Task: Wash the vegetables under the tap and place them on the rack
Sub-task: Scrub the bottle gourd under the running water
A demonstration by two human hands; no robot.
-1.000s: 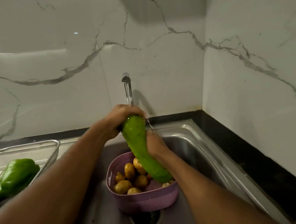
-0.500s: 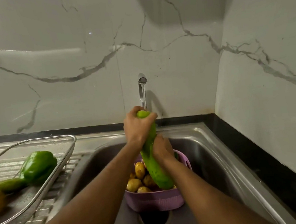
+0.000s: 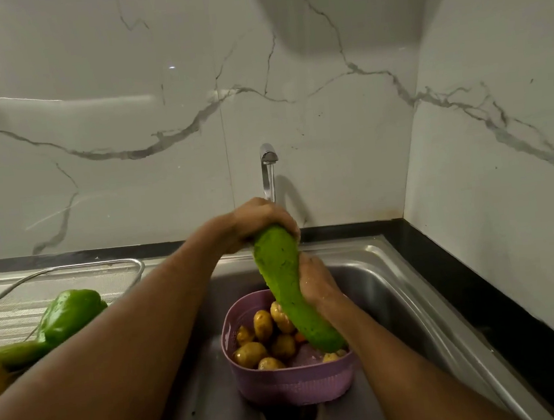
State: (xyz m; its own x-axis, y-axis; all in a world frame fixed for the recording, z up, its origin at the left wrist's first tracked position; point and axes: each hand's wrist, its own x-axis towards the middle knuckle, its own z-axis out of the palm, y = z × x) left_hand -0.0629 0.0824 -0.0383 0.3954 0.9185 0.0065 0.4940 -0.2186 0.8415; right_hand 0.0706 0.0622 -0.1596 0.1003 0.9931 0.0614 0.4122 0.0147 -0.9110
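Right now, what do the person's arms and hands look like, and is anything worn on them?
Both forearms are bare up to the frame's edge, with no sleeves in view. The left hand and right hand wear no gloves, and no rings, watch or bracelets show. The right hand looks wet, with water droplets on it.

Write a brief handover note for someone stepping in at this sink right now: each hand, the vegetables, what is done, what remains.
Left hand grips the top of the long green gourd under the running tap; right hand grips its middle.
Done: green bell pepper lies on the rack.
Left: finish rinsing the gourd and rack it, then wash the potatoes in the purple basket in the sink.
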